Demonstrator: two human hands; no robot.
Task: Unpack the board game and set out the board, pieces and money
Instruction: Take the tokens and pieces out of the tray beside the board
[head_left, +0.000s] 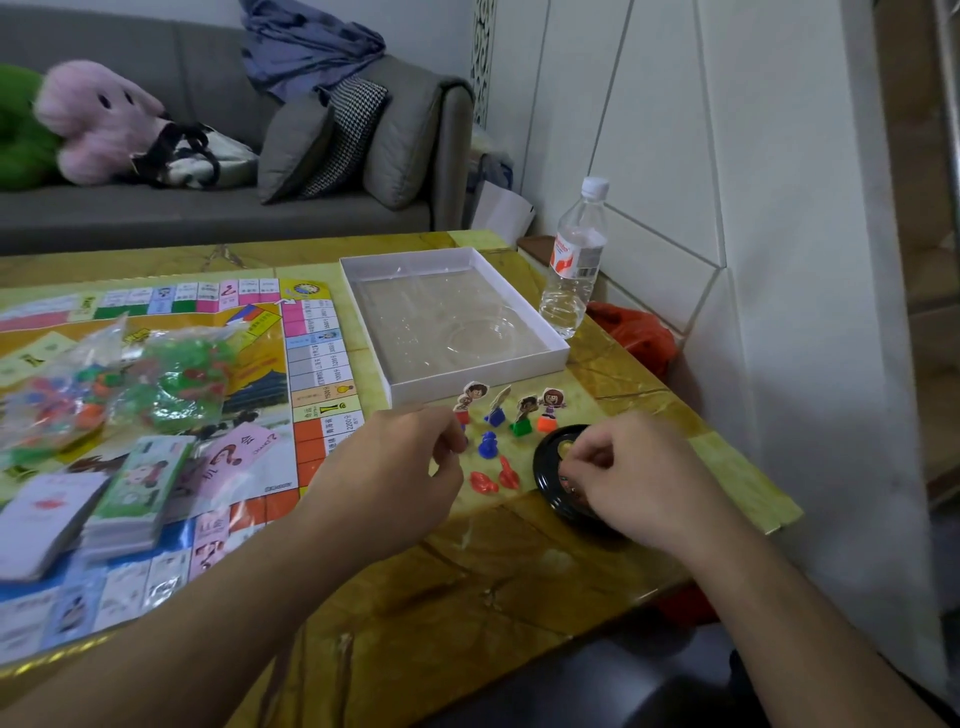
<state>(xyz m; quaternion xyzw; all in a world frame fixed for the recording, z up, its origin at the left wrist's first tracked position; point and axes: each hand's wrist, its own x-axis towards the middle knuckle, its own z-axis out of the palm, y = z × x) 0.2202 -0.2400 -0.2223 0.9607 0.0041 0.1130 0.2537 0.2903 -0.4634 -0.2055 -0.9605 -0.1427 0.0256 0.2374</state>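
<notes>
The game board (317, 364) lies unfolded on the left of the table. On it rest a bag of plastic pieces (171, 379), a stack of money (137, 493) and pink cards (234, 457). Right of the board stand several cardboard character pawns (524, 410) on coloured bases, with a blue pawn (487, 444) and red pieces (493, 480) lying loose. My left hand (395, 467) pinches the red base of the leftmost pawn (470, 397). My right hand (631, 473) has curled fingers over a black round spinner (550, 462); whether they grip something is hidden.
The open white box (519, 364) with a clear plastic insert sits behind the pawns. A water bottle (574, 260) stands at the table's right edge near a red bag (636, 327). A sofa with cushions and plush toys is beyond the table.
</notes>
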